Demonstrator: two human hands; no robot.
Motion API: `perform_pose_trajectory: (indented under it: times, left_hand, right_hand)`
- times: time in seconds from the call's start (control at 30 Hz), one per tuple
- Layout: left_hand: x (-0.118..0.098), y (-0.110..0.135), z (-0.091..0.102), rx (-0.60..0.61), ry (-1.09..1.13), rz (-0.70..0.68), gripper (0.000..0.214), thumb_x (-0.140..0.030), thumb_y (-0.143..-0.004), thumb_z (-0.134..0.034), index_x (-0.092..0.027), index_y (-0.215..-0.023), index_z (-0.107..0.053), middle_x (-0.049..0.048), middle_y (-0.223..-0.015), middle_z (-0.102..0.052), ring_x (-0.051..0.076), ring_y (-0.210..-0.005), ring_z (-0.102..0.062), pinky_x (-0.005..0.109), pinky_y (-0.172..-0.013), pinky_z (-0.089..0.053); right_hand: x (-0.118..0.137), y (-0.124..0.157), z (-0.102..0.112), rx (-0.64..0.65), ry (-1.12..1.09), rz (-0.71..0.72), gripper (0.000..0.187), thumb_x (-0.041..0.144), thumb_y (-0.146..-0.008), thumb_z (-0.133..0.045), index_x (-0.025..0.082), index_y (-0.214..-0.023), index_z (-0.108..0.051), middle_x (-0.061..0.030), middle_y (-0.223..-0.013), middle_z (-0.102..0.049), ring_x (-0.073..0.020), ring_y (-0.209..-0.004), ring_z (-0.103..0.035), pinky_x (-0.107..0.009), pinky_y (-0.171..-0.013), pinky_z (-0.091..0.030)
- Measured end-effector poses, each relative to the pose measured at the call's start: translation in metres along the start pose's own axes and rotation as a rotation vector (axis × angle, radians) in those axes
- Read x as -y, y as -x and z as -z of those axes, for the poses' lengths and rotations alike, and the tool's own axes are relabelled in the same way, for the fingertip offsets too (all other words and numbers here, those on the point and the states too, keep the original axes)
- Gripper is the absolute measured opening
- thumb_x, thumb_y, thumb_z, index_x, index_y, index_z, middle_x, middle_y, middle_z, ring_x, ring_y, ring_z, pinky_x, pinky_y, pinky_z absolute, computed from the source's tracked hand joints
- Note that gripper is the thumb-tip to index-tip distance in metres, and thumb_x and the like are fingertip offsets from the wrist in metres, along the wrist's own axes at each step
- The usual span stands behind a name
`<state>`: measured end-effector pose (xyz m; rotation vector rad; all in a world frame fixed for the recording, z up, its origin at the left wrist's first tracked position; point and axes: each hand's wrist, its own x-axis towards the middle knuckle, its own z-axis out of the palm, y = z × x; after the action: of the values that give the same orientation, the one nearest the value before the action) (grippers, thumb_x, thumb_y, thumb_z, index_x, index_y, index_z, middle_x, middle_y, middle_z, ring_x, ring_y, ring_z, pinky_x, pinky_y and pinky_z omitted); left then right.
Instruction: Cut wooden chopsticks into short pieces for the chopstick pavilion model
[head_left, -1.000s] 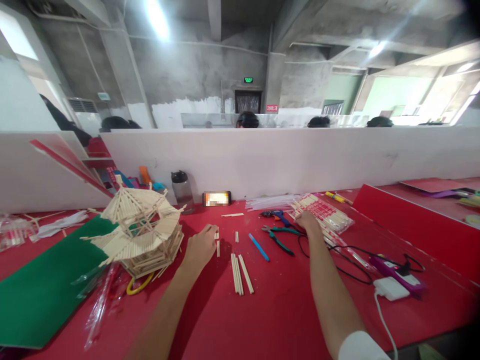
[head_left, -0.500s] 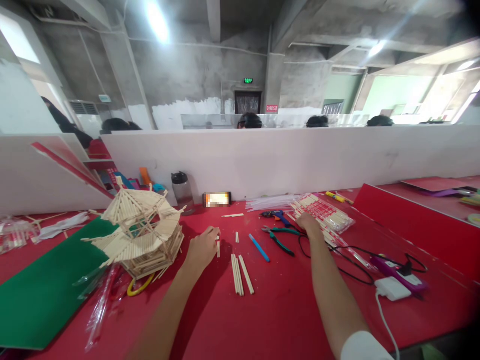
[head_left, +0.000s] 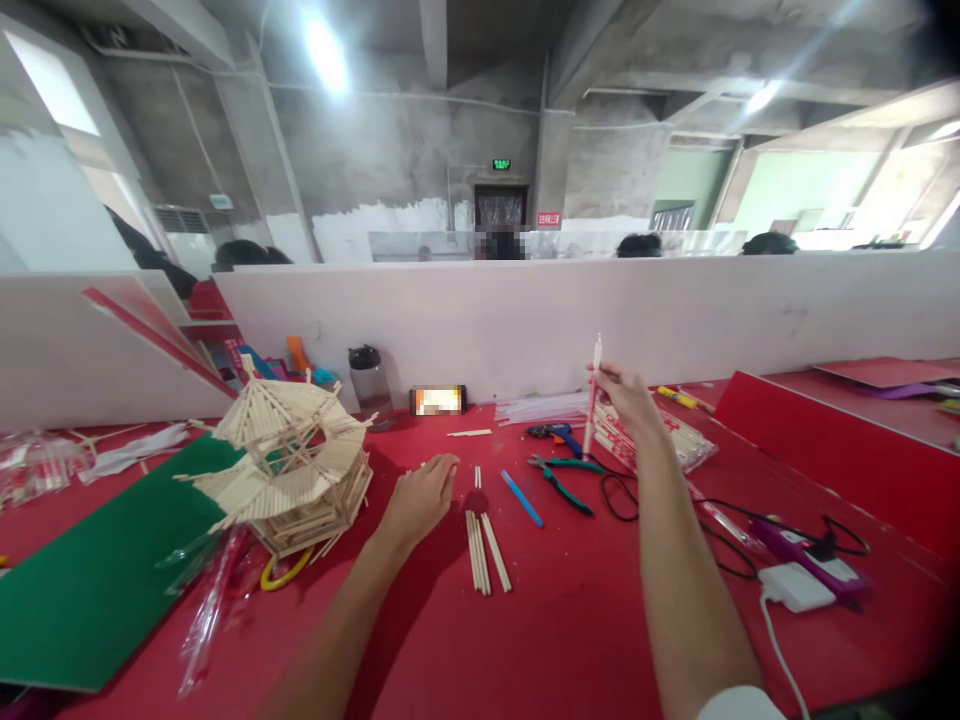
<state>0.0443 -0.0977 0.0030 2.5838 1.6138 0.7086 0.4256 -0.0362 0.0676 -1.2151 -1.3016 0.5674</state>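
Observation:
My right hand [head_left: 626, 395] is raised above the red table [head_left: 570, 640], pinched on a wrapped pair of chopsticks [head_left: 592, 400] held almost upright. Below it lies a pile of wrapped chopsticks [head_left: 667, 432]. My left hand [head_left: 421, 495] rests on the table with fingers curled, its tips at some short stick pieces [head_left: 476, 478]; whether it holds one is unclear. Just right of that hand lie several bare sticks [head_left: 484, 550]. A chopstick pavilion model [head_left: 292, 465] stands to the left, partly on a green board [head_left: 97, 570].
Green-handled pliers [head_left: 559, 478], a blue stick [head_left: 520, 498], a glue gun [head_left: 553, 433] and black cable [head_left: 720, 530] lie mid-table. A white charger [head_left: 796, 587] sits right. A bottle [head_left: 369, 378] and phone [head_left: 437, 400] stand by the white partition [head_left: 570, 320]. Other people's heads show beyond it.
My right hand has lifted from the pile of wrapped chopsticks, bringing one wrapped pair up upright. My left hand has stayed by the short stick pieces.

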Motion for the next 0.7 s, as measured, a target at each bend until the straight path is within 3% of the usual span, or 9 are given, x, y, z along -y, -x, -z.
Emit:
perform_pose_trajectory:
  times: [0.07,0.17,0.23,0.33,0.47,0.6,0.7]
  left_hand:
    - [-0.006,0.001,-0.001,-0.024,0.087,-0.033,0.032,-0.034,-0.098,-0.033,-0.025,-0.118,-0.056,0.0073,-0.116,-0.067,0.021,-0.097,-0.066,0.029,-0.077,-0.045]
    - [-0.014,0.003,-0.002,-0.055,0.259,-0.045,0.036,-0.040,-0.099,-0.032,-0.025,-0.123,-0.053,0.0066,-0.114,-0.067,0.021,-0.095,-0.065,0.030,-0.081,-0.044]
    - [-0.017,0.002,-0.004,-0.062,0.380,-0.015,0.039,-0.043,-0.098,-0.031,-0.023,-0.123,-0.053,0.0057,-0.103,-0.068,0.020,-0.087,-0.064,0.030,-0.078,-0.044]
    - [-0.015,0.000,-0.009,-0.038,0.527,0.038,0.039,-0.046,-0.098,-0.030,-0.020,-0.106,-0.058,0.0009,-0.075,-0.063,0.017,-0.069,-0.059,0.027,-0.067,-0.041]
    - [-0.001,-0.006,-0.018,-0.070,0.637,0.108,0.044,-0.048,-0.097,-0.028,-0.019,-0.079,-0.055,-0.0026,-0.060,-0.048,0.015,-0.058,-0.047,0.025,-0.058,-0.033]
    - [0.013,-0.011,-0.023,-0.114,0.698,0.184,0.045,-0.052,-0.094,-0.033,-0.019,-0.070,-0.050,-0.0037,-0.055,-0.043,0.014,-0.054,-0.042,0.024,-0.055,-0.029]
    - [0.017,-0.013,-0.023,-0.138,0.718,0.220,0.046,-0.054,-0.091,-0.037,-0.018,-0.066,-0.052,-0.0032,-0.055,-0.045,0.014,-0.054,-0.041,0.024,-0.054,-0.028]
  right_hand:
    - [0.022,0.006,-0.026,0.064,-0.229,0.006,0.028,0.038,-0.076,-0.066,0.019,-0.097,-0.065,-0.0010,-0.076,-0.065,-0.0085,-0.054,-0.054,-0.019,-0.047,-0.039]
    - [0.036,0.017,-0.073,0.210,-0.410,-0.069,0.027,0.037,-0.068,-0.075,0.018,-0.083,-0.064,-0.0002,-0.071,-0.065,-0.0087,-0.057,-0.057,-0.018,-0.049,-0.042]
    - [0.034,0.023,-0.103,0.283,-0.479,-0.136,0.031,0.038,-0.065,-0.079,0.018,-0.082,-0.063,-0.0007,-0.073,-0.066,-0.0107,-0.062,-0.062,-0.018,-0.052,-0.046]
    - [0.020,0.029,-0.139,0.288,-0.571,-0.216,0.035,0.040,-0.060,-0.083,0.018,-0.077,-0.062,0.0009,-0.070,-0.066,-0.0109,-0.063,-0.063,-0.018,-0.054,-0.049]
    - [0.006,0.034,-0.167,0.346,-0.568,-0.262,0.037,0.041,-0.058,-0.085,0.018,-0.073,-0.060,0.0012,-0.066,-0.065,-0.0111,-0.062,-0.063,-0.021,-0.058,-0.052]
    - [0.004,0.043,-0.185,0.353,-0.538,-0.261,0.038,0.044,-0.061,-0.083,0.018,-0.074,-0.060,-0.0001,-0.066,-0.065,-0.0132,-0.062,-0.063,-0.025,-0.061,-0.052]
    - [0.005,0.057,-0.202,0.449,-0.505,-0.266,0.038,0.046,-0.063,-0.082,0.017,-0.076,-0.062,-0.0017,-0.069,-0.067,-0.0134,-0.063,-0.063,-0.027,-0.063,-0.052]
